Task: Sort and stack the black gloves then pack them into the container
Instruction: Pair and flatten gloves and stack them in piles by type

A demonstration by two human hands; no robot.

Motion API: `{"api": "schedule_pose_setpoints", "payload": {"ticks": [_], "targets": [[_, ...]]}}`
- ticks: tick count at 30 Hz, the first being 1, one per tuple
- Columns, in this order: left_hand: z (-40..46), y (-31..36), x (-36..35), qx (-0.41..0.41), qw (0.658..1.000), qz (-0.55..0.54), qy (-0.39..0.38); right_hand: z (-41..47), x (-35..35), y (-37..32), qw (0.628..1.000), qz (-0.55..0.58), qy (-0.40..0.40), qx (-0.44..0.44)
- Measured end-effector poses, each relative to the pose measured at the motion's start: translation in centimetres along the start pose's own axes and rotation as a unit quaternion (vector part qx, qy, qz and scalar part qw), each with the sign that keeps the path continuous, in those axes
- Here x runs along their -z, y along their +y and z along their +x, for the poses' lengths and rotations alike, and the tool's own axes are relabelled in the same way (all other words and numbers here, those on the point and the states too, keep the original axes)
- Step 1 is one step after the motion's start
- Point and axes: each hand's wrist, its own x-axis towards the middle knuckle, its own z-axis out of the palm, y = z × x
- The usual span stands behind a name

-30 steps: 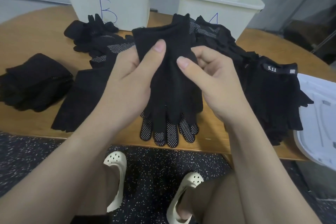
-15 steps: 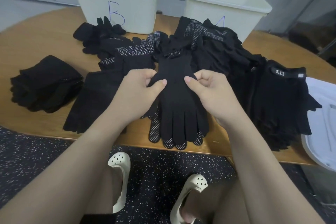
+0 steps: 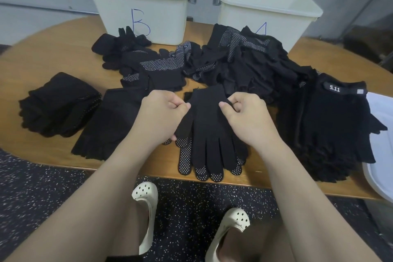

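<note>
A black knit glove (image 3: 209,127) lies flat near the table's front edge, on top of another glove whose white-dotted fingers (image 3: 187,159) stick out below it. My left hand (image 3: 161,115) pinches its left cuff edge and my right hand (image 3: 244,117) pinches its right cuff edge. A loose heap of black dotted gloves (image 3: 229,59) fills the middle of the table. Two cream bins stand at the back, bin B (image 3: 140,2) on the left and bin A (image 3: 270,6) on the right.
A neat stack of black gloves (image 3: 59,104) sits at the left, with flat fingerless gloves (image 3: 108,123) beside it. A stack of "5.11" labelled gloves (image 3: 336,125) lies at the right, next to a white lid (image 3: 380,151). The wooden table (image 3: 53,53) curves at both ends.
Both hands lowered the glove from in front of me down onto the dotted glove at the table's front edge and spread apart to its cuff corners.
</note>
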Motion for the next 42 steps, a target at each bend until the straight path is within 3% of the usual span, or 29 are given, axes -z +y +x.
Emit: {"api": "schedule_pose_setpoints", "payload": {"ticks": [9,18,22,25,28,30,34,42], "targets": [[0.0,-0.4,0.5,0.025,0.999,-0.004,-0.023,0.0,0.1,-0.1,1.000,0.017,-0.020,0.010],[-0.1,-0.4,-0.1,0.046,0.999,0.018,-0.015,0.2,-0.6,0.6,0.996,-0.087,-0.005,0.030],[-0.3,-0.8,-0.2,-0.008,0.998,0.051,0.026,0.2,-0.8,0.6,0.993,-0.114,0.005,0.025],[0.0,-0.8,-0.5,-0.108,0.989,0.087,0.057,0.1,-0.8,0.4,0.992,-0.127,0.007,0.024],[0.6,-0.7,-1.3,-0.248,0.959,0.135,0.004,0.0,-0.6,0.3,0.992,-0.127,0.004,0.024],[0.7,-0.7,-2.0,-0.289,0.938,0.183,-0.057,0.0,-0.6,0.4,0.993,-0.118,0.001,0.028],[0.7,-1.1,-3.0,-0.254,0.913,0.274,-0.164,-0.4,0.0,0.7,0.997,-0.079,-0.019,0.015],[0.7,-1.4,-2.8,-0.246,0.899,0.299,-0.207,-3.5,3.1,1.6,0.992,-0.019,-0.122,-0.029]]}}
